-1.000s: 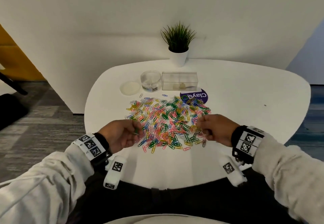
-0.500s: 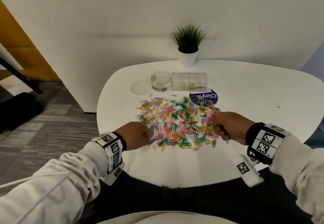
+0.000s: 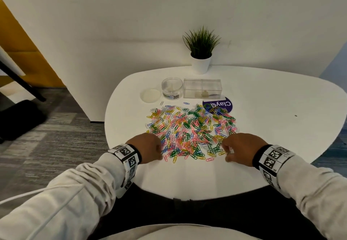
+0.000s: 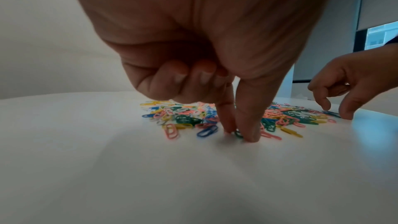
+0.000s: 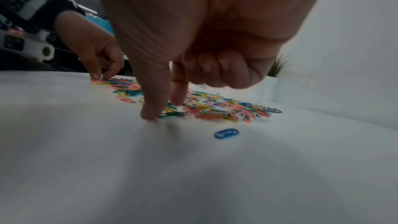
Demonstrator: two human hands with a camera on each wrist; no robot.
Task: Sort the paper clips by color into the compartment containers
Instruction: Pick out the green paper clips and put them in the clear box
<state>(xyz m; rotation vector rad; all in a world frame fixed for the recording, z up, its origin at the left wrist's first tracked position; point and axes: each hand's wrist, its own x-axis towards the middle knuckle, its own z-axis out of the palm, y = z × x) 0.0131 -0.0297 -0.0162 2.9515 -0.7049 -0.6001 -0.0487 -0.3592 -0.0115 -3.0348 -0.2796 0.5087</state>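
A heap of colored paper clips (image 3: 189, 130) lies spread at the middle of the white worktop (image 3: 272, 127). At the heap's lower left edge in the head view, the left hand (image 3: 145, 148) has thumb and forefinger pressed together on a green clip (image 4: 238, 133), its other fingers curled into the palm. At the lower right edge, the right hand (image 3: 242, 150) sets thumb and forefinger slightly apart over a dark green clip (image 5: 172, 114); whether it is gripped yet cannot be told. A clear box (image 3: 202, 88) and a round clear tub (image 3: 172, 88) stand beyond the heap, towards the top of the frame. The clips look light, thin and slick, lie flat and tangle easily; each is probably best pinched at a rounded end and lifted off singly.
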